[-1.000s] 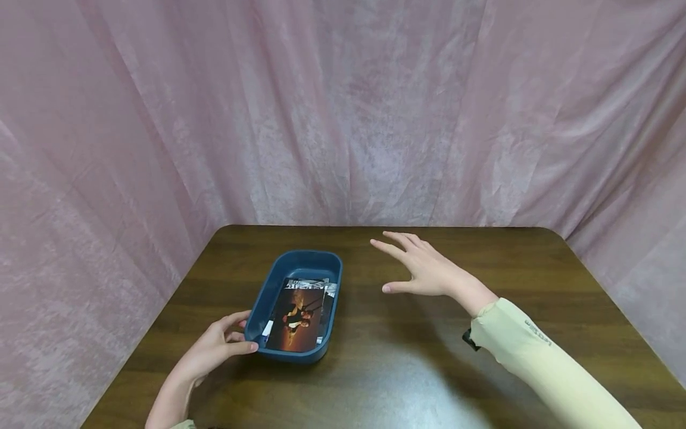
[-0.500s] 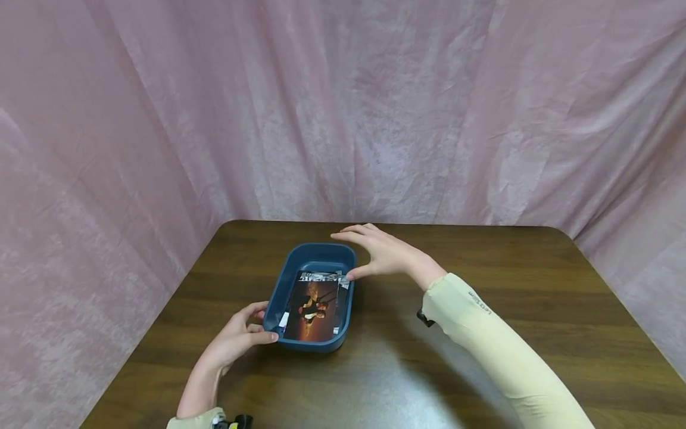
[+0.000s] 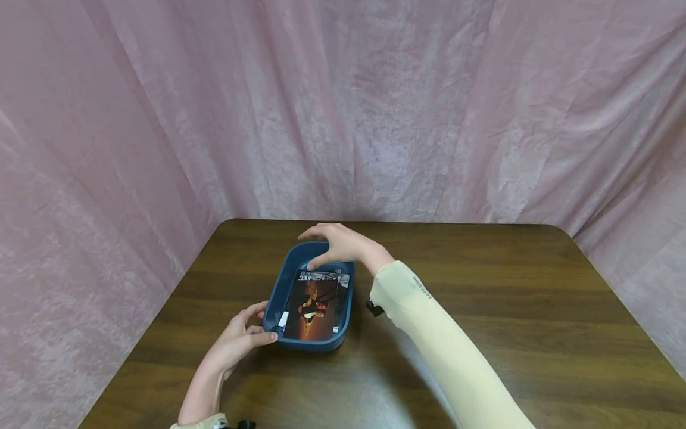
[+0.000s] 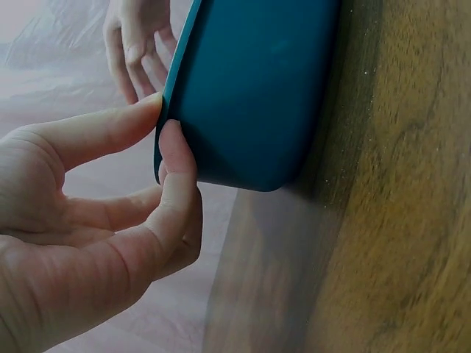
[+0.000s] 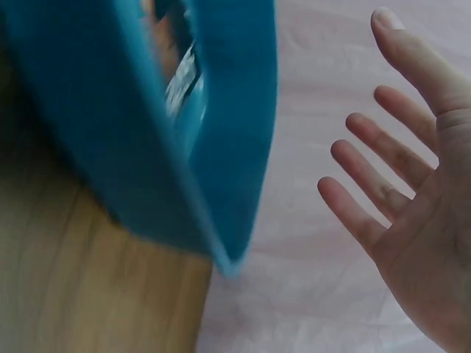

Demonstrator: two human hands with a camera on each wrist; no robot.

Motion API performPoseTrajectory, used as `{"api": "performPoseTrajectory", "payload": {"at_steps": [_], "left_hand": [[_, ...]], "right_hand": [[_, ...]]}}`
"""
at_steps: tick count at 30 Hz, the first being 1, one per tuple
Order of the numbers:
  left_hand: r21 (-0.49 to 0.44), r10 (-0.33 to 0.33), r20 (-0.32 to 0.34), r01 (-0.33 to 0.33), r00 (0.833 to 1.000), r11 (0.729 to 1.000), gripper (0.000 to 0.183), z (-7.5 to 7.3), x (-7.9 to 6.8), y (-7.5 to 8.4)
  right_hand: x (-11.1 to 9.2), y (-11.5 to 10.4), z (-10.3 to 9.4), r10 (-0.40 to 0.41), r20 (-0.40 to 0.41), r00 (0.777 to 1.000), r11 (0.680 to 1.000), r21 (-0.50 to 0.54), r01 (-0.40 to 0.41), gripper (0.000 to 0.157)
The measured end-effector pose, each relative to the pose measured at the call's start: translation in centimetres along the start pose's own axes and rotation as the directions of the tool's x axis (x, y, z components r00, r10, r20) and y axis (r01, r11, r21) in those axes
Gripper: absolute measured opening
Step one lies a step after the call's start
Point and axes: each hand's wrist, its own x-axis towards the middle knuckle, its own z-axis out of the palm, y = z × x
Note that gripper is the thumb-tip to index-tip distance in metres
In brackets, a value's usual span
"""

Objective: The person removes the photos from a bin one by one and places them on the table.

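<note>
Smooth, rounded blue tub (image 3: pixel 280 292) (prints (image 3: pixel 311 310) inside) toward left edge of wood-grain table (image 3: pixel 493 310); left hand (image 3: pixel 237 338) pinches rim (image 4: pixel 179 59), right hand (image 3: pixel 344 243) spread, empty.

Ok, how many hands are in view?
2: the left hand grips the blue tray at its near left corner; the right hand is above its far end, not touching.

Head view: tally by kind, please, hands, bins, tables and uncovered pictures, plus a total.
Hands: 2 (left hand, right hand)
Bins: 1 (blue bin)
Tables: 1 (brown table)
Uncovered pictures: 1 (top picture; what lies beneath can't be counted)
Total: 5
</note>
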Motion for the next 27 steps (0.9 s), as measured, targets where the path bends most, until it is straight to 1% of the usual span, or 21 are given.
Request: {"api": "performPoseTrajectory", "payload": {"at_steps": [4, 9, 12, 16, 18, 21, 24, 27], "left_hand": [[-0.001, -0.007, 0.01, 0.008, 1.0, 1.0, 0.076, -0.1, -0.2, -0.2], [-0.021, -0.014, 0.013, 0.015, 1.0, 1.0, 0.074, -0.1, -0.4, -0.3], [-0.042, -0.013, 0.02, 0.014, 1.0, 0.999, 0.073, 0.0, -0.2, -0.2], [-0.078, -0.008, 0.036, 0.011, 0.999, 0.997, 0.073, 0.2, 0.0, -0.2], [-0.093, -0.01, 0.041, 0.014, 0.999, 0.996, 0.074, 0.2, 0.0, -0.2], [-0.108, -0.018, 0.045, 0.023, 0.999, 0.994, 0.074, 0.4, -0.3, -0.2], [-0.116, -0.021, 0.052, 0.027, 0.998, 0.993, 0.075, 0.4, -0.5, -0.4], [-0.124, -0.025, 0.058, 0.032, 0.998, 0.992, 0.076, 0.4, -0.8, -0.7]], "right_hand": [[1.3, -0.2, 1.3, 0.019, -0.014, 1.0, 0.998, 0.064, -0.018, 0.063], [2.3, 0.0, 3.3, 0.072, -0.05, 0.996, 0.987, 0.146, -0.064, 0.053], [2.6, 0.2, 4.5, 0.122, -0.046, 0.991, 0.983, 0.146, -0.114, 0.044], [2.5, 0.3, 5.7, 0.209, 0.014, 0.978, 0.972, 0.102, -0.21, 0.037], [2.3, 0.2, 6.3, 0.26, 0.059, 0.964, 0.963, 0.06, -0.263, 0.04], [1.9, 0.0, 7.2, 0.319, 0.128, 0.939, 0.948, -0.046, -0.315, 0.054], [1.3, -0.2, 7.9, 0.357, 0.196, 0.913, 0.93, -0.162, -0.329, 0.073], [0.8, -0.6, 8.3, 0.376, 0.24, 0.895, 0.916, -0.239, -0.321, 0.086]]}}
